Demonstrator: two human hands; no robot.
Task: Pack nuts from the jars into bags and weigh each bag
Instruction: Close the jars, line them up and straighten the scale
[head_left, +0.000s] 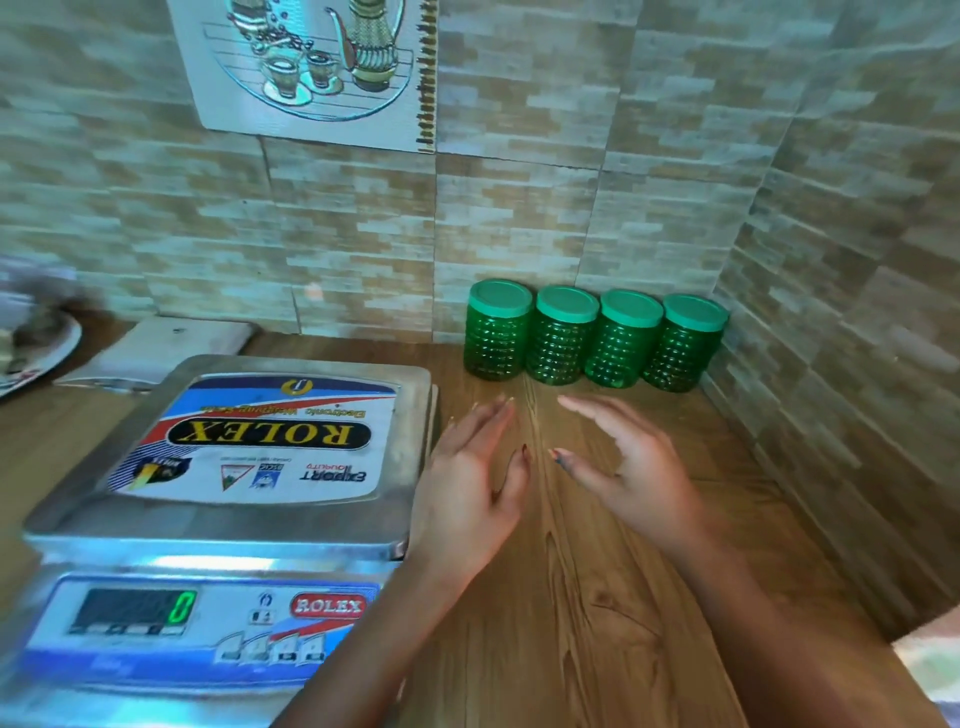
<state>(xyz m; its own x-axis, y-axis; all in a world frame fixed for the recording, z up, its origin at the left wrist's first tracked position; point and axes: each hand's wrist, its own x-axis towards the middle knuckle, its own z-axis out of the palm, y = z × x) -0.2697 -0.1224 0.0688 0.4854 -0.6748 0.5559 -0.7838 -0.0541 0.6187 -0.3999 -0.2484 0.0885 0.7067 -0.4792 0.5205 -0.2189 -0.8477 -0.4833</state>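
Head view, left hand (470, 486), right hand (636, 475) spread empty, scale (249, 525) edge beside, jars (561, 343) ahead

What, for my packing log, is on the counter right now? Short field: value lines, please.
jars: four, green, lids on, in a row along the back wall near the corner
scale: left of the hands, platform bare
display: reads 0
left hand: open, holds nothing, beside the scale
right hand: open, holds nothing, in front of the jars
behind scale: white flat bundle; cannot tell what it is
surface: wooden counter
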